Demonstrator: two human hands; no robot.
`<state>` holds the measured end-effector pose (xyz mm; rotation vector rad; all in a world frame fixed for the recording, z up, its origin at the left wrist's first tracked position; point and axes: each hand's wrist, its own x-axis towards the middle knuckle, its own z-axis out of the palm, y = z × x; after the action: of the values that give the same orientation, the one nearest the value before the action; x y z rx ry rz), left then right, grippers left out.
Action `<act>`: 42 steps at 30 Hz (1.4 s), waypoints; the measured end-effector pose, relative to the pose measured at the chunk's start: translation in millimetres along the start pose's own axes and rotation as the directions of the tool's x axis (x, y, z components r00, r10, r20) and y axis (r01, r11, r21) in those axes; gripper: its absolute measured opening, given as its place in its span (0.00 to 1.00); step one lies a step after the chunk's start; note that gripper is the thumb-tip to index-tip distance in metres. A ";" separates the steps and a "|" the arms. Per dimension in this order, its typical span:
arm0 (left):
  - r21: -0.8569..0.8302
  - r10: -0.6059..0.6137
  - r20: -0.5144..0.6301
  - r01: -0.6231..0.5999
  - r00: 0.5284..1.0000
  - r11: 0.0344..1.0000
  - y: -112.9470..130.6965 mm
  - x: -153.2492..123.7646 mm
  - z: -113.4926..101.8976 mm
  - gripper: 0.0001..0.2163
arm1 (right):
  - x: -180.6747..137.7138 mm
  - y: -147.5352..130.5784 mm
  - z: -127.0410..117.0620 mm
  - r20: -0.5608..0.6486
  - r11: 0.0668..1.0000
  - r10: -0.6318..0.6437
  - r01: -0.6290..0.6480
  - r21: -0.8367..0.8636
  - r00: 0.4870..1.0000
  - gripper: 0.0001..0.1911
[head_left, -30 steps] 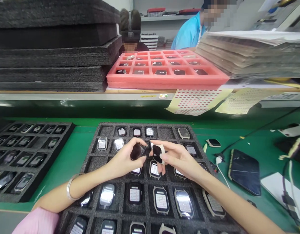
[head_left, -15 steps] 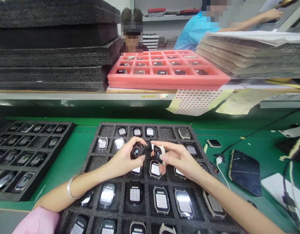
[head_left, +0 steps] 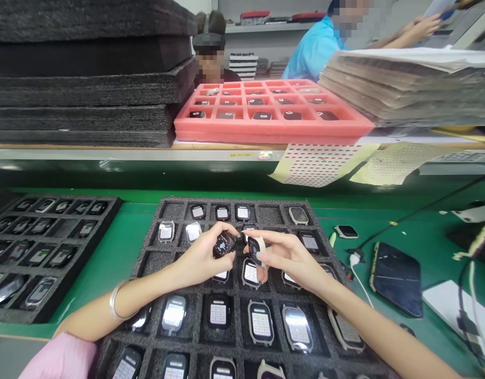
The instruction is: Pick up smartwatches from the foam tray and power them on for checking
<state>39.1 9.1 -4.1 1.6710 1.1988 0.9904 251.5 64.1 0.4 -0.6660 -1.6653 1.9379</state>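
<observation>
Black foam tray lies on the green table. Over its middle, the left hand has its grip closed on a dark watch, lit face turned up toward the camera. Just right of it, almost touching, the right hand pinches a white watch on edge, long axis near upright, face pointing left.

Over the foam tray, the left hand pinches a dark watch, the right hand a pale watch at its 3 o'clock.
</observation>
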 end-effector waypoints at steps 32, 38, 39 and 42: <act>0.060 0.040 -0.035 -0.038 0.999 0.997 -3.6 4.7 -4.6 0.12 | 4.2 2.9 -6.7 0.034 0.998 -0.059 0.060 -0.034 0.998 0.22; 0.075 0.059 -0.056 -0.055 0.997 0.996 -1.0 3.8 -5.1 0.11 | 4.0 3.0 -7.7 0.035 0.998 -0.054 0.055 -0.030 0.998 0.22; 0.076 0.055 -0.051 -0.051 0.997 0.996 -0.5 3.6 -5.2 0.10 | 3.7 3.0 -7.9 0.020 0.998 -0.050 0.051 -0.021 0.999 0.22; 0.053 0.045 -0.048 -0.042 0.998 0.998 -1.2 3.3 -5.0 0.11 | 3.6 3.0 -8.5 -0.009 0.999 -0.041 0.041 0.016 0.999 0.22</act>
<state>34.9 13.5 -3.1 1.7285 1.2349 1.0408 254.2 72.5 -3.9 -0.6287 -1.6434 1.9149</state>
